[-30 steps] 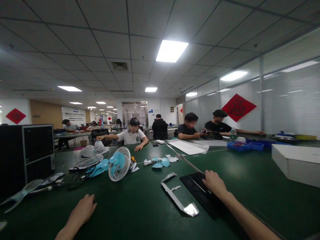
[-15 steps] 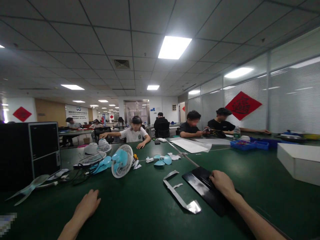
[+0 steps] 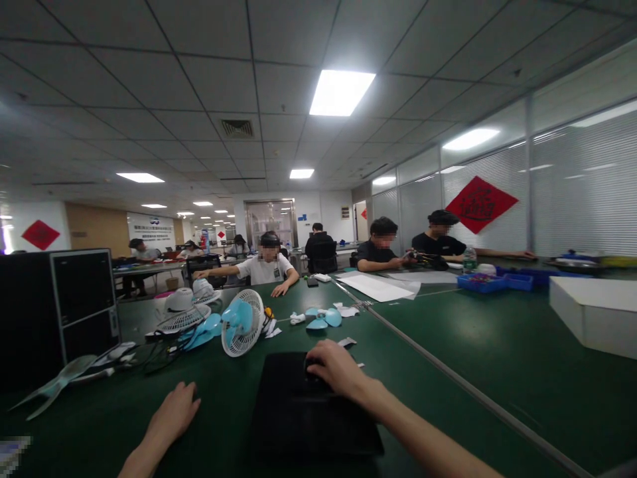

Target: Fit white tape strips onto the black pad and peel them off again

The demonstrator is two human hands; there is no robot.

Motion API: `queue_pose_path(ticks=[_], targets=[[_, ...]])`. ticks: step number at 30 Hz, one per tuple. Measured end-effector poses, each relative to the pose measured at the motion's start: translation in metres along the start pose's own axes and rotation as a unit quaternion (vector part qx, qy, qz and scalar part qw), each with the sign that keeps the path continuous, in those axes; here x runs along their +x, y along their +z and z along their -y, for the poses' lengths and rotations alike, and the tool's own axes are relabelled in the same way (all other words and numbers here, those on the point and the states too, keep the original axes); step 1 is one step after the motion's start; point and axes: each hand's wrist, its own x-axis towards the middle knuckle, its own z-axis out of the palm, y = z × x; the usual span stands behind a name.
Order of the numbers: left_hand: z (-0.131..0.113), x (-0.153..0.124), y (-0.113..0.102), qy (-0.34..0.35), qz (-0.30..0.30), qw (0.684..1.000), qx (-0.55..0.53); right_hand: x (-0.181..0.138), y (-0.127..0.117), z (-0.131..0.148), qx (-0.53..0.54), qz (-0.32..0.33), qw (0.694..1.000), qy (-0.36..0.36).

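My right hand point(image 3: 338, 368) is closed on a raised black part near the far edge of a flat black panel point(image 3: 298, 425). The panel lies in front of me or just above the table; I cannot tell which. My forearm covers its right side. To the left, my left hand point(image 3: 174, 411) holds nothing, its fingers loosely bent over the green tabletop, apart from the panel. Behind my right hand, a grey strip point(image 3: 347, 342) shows only its far end; the rest is hidden.
A black computer tower point(image 3: 84, 299) stands at left, near pale blades point(image 3: 60, 385). Beyond my hands are a white fan grille point(image 3: 243, 322), blue fan blades point(image 3: 321, 318) and white sheets point(image 3: 378, 285). At right are blue trays point(image 3: 482, 282) and a white box point(image 3: 597, 312). Several people sit farther back.
My right hand has carried the black panel leftward and nearer to me, turning it. It now covers most of the grey strip. My left hand stays nearly in place.
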Motion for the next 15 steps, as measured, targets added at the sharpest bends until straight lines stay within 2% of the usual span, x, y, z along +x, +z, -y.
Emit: queue_pose_path(ticks=[3,7,11,15], targets=[[0.004,0.004,0.004,0.005,-0.003,1.0,-0.006,0.017,0.028,0.021,-0.003,0.043,0.999,-0.023],[0.004,0.005,0.005,0.002,-0.012,1.0,-0.008,0.03,0.055,0.03,-0.018,0.078,0.996,-0.033],[-0.004,-0.003,-0.003,-0.013,-0.012,1.0,-0.022,0.029,0.068,0.032,-0.019,0.096,0.995,-0.033],[-0.011,-0.011,-0.012,-0.02,0.005,0.999,-0.032,0.023,0.071,0.033,-0.006,0.091,0.996,-0.026]])
